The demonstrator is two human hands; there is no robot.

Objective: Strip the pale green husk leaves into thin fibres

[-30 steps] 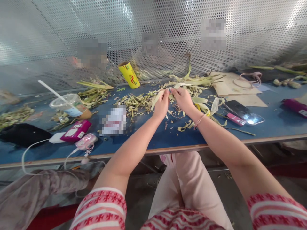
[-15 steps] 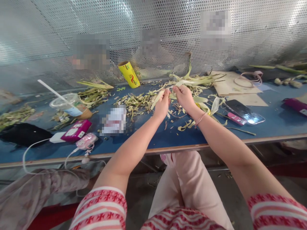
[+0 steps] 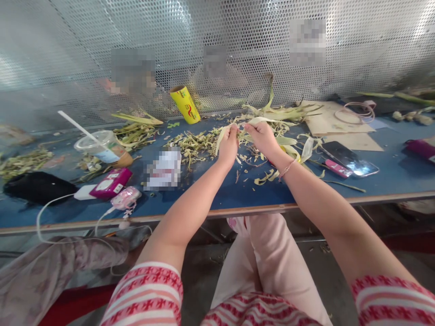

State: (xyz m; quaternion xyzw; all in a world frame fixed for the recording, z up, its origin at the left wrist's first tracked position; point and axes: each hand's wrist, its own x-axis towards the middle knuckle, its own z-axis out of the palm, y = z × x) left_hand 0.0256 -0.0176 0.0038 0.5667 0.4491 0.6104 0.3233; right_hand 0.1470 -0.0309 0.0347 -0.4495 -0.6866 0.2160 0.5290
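Both my hands are raised over the littered table, their fingertips close together. My left hand (image 3: 229, 146) is closed in a pinch on a pale green leaf strip (image 3: 220, 137), which hangs out on its left side. My right hand (image 3: 263, 137) is also pinched, and a whitish leaf strip (image 3: 258, 120) passes over its knuckles. Whether the two strips are one piece is hidden by the fingers. Below and behind the hands lies a heap of shredded leaf bits (image 3: 195, 147). Long dried leaves with stalks (image 3: 292, 112) rest just beyond my right hand.
On the blue table (image 3: 251, 192) stand a plastic cup with straw (image 3: 103, 147) and a yellow cardboard tube (image 3: 186, 105). A magenta box (image 3: 111, 183), a black pouch (image 3: 39, 186) and a phone (image 3: 350, 157) lie about. Behind rises a perforated metal panel (image 3: 251, 40). A neighbour's leg (image 3: 64, 260) shows at left.
My hands have drawn slightly apart, the left one shifting a little left, with both still pinched. The camera view has turned slightly. Objects on the table stay where they were.
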